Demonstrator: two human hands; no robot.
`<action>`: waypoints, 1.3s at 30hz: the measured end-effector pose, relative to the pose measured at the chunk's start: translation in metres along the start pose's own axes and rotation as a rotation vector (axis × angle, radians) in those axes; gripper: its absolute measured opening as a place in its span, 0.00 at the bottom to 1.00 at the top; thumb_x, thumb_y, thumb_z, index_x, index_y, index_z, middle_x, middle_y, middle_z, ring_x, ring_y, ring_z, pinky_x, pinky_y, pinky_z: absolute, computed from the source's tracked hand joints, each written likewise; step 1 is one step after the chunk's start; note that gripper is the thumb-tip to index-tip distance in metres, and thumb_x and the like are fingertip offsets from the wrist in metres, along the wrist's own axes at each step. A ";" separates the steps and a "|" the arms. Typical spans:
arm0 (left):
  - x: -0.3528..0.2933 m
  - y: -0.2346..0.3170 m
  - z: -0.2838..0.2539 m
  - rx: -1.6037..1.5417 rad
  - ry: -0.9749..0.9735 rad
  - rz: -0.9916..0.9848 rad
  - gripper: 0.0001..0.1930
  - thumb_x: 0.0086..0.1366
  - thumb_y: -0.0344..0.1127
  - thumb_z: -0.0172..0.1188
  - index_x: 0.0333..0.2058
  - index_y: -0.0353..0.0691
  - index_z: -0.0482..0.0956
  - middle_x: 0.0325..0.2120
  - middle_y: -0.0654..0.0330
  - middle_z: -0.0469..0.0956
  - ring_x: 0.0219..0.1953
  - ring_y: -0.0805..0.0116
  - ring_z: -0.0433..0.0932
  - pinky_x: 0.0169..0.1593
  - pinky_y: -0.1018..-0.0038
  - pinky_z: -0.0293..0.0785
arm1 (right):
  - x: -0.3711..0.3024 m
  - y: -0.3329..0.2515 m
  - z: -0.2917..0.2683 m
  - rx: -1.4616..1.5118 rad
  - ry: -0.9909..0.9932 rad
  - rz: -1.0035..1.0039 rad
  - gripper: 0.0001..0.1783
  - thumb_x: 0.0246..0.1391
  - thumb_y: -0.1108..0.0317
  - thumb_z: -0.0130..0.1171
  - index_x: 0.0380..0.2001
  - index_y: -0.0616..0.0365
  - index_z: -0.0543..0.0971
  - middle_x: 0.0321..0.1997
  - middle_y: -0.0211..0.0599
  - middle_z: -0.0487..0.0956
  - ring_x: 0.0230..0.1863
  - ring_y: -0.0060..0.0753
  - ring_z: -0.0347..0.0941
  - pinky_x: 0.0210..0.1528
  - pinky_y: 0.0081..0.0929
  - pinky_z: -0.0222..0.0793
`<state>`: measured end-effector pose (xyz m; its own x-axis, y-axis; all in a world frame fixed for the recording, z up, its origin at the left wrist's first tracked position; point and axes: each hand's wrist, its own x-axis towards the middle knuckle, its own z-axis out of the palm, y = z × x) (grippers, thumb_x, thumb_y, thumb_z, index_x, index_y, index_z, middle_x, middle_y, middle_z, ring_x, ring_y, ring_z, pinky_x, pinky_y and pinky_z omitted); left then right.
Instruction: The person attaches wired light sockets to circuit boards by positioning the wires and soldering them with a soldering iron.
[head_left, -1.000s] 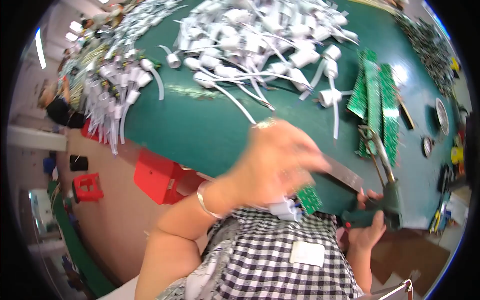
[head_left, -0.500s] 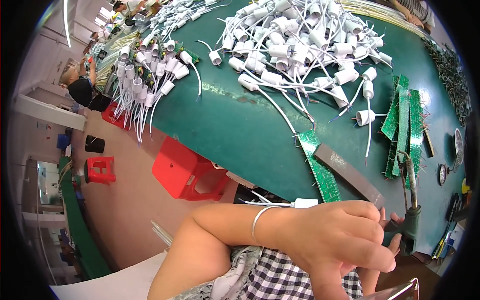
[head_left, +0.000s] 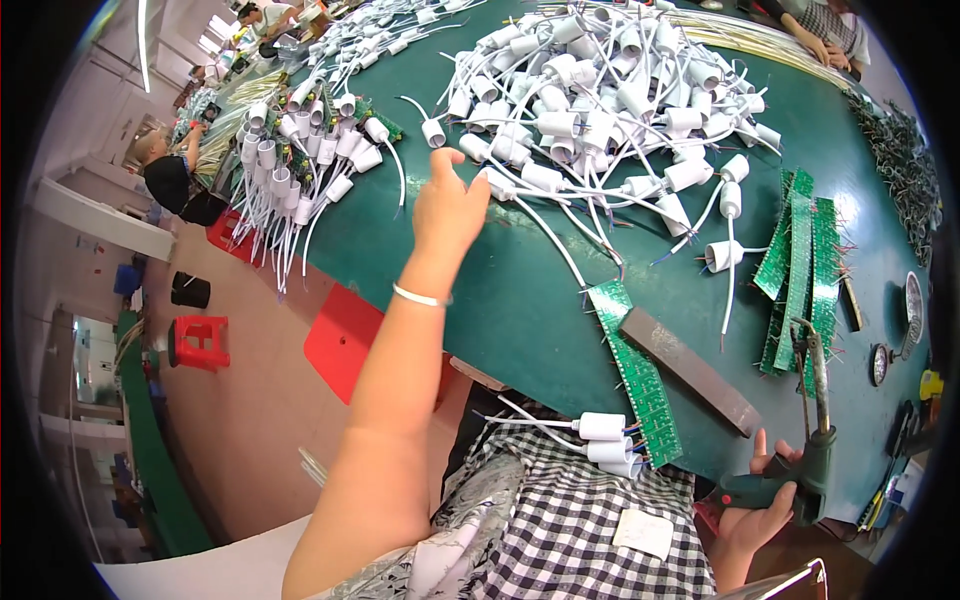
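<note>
My left hand (head_left: 450,208) reaches across the green table, its index finger and thumb apart. Its fingertips are beside a white cylindrical plastic housing with a cable (head_left: 497,184) at the pile's near left edge; whether they touch it I cannot tell. At the lower right, my right hand (head_left: 765,505) is wrapped round the green handle of a soldering gun (head_left: 822,450), whose metal tip points away from me. Between them, a green circuit board strip (head_left: 632,370) lies beside a brown metal bar (head_left: 690,370). Several white housings (head_left: 603,427) sit at the strip's near end, wires against it.
A big pile of white housings with cables (head_left: 590,110) covers the far middle of the table (head_left: 500,310). More circuit board strips (head_left: 800,265) lie at the right. Bundled housings (head_left: 290,160) are at the left edge. A red stool (head_left: 340,340) stands below. Other people work beyond.
My left hand has swung from beside the soldering gun far up and left to the pile's edge. The housings at the strip's near end are now uncovered. My right hand stays on the soldering gun.
</note>
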<state>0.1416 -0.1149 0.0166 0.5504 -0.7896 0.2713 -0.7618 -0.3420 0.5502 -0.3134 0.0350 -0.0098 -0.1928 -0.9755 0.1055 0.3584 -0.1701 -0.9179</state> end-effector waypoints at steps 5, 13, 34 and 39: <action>0.039 -0.009 0.020 0.066 -0.314 -0.097 0.29 0.58 0.54 0.60 0.48 0.36 0.67 0.30 0.47 0.79 0.31 0.53 0.80 0.38 0.63 0.74 | 0.001 -0.001 0.010 -0.004 -0.032 0.014 0.28 0.60 0.55 0.52 0.57 0.63 0.63 0.52 0.43 0.71 0.36 0.26 0.75 0.69 0.60 0.48; 0.050 -0.042 -0.018 -1.270 -0.135 -0.224 0.25 0.62 0.30 0.60 0.56 0.40 0.61 0.38 0.57 0.76 0.42 0.65 0.77 0.41 0.72 0.70 | -0.002 -0.001 0.010 -0.031 0.025 0.030 0.30 0.58 0.54 0.53 0.56 0.63 0.64 0.50 0.43 0.72 0.34 0.28 0.74 0.68 0.60 0.52; -0.168 0.066 -0.014 -0.263 -0.705 0.509 0.09 0.55 0.31 0.63 0.34 0.36 0.79 0.26 0.56 0.75 0.25 0.59 0.75 0.29 0.69 0.71 | -0.032 -0.015 0.010 -0.167 -0.233 0.475 0.29 0.55 0.52 0.60 0.48 0.67 0.74 0.36 0.38 0.79 0.37 0.29 0.76 0.48 0.32 0.71; -0.178 0.073 -0.016 -0.285 -0.685 0.415 0.06 0.54 0.30 0.62 0.32 0.40 0.79 0.26 0.60 0.76 0.28 0.61 0.72 0.33 0.68 0.68 | -0.039 -0.009 0.006 -0.120 -0.197 0.467 0.24 0.49 0.62 0.63 0.47 0.67 0.73 0.35 0.40 0.79 0.34 0.30 0.77 0.43 0.30 0.73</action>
<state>-0.0065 0.0088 0.0205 -0.1530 -0.9882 0.0083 -0.6903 0.1129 0.7147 -0.3041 0.0740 -0.0033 0.1427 -0.9533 -0.2662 0.2560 0.2953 -0.9204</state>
